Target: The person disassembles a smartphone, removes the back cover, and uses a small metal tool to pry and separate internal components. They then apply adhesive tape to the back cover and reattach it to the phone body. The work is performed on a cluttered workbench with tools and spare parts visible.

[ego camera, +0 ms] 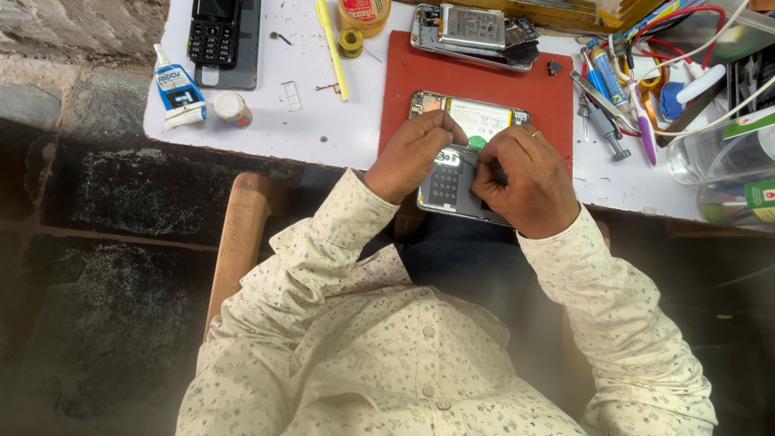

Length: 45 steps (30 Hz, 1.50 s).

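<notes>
My left hand (412,153) and my right hand (525,182) meet over a grey phone back cover (442,190) that juts past the table's near edge. Both pinch at its upper part, beside the camera cutout; my right hand wears a ring. Just beyond my fingers an opened phone (476,119) with its white battery showing lies on a red mat (500,85). My fingers hide whatever small part sits between them.
A second opened phone (472,34) lies at the mat's far edge. On the white table (339,133) are a black keypad phone (214,32), a glue tube (179,89), a small bottle (233,108), a yellow stick (333,48), and tools and cables (622,105) at right.
</notes>
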{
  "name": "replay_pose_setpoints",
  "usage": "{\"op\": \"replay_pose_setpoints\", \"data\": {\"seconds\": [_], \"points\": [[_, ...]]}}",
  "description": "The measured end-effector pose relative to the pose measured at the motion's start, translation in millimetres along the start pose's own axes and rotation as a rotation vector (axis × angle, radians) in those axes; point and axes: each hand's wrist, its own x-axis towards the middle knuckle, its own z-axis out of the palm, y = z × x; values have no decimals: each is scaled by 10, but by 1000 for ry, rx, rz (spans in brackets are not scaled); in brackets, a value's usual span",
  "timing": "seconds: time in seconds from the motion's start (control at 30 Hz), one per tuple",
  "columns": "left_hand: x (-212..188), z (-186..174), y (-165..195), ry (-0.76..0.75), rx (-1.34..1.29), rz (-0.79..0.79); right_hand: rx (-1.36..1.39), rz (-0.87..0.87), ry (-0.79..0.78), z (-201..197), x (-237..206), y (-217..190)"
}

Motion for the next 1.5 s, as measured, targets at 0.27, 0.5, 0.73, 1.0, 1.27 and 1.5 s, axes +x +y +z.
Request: {"op": "replay_pose_setpoints", "data": {"seconds": [0.27,0.5,0.73,1.0,1.27,1.5], "points": [[7,9,5,7,52,-7,-35,25,-13,37,-1,25],[8,10,15,12,71,-7,-36,23,-25,41,9,32],[-26,18,90,12,134,-2,-31,29,-21,31,24,11],[-27,28,116,26,228,12,-57,14,-5,47,25,18],[-34,37,136,27,235,26,-81,-3,-1,32,34,15],[-25,43,138,38,267,48,-71,-6,-5,0,72,-14]]}}
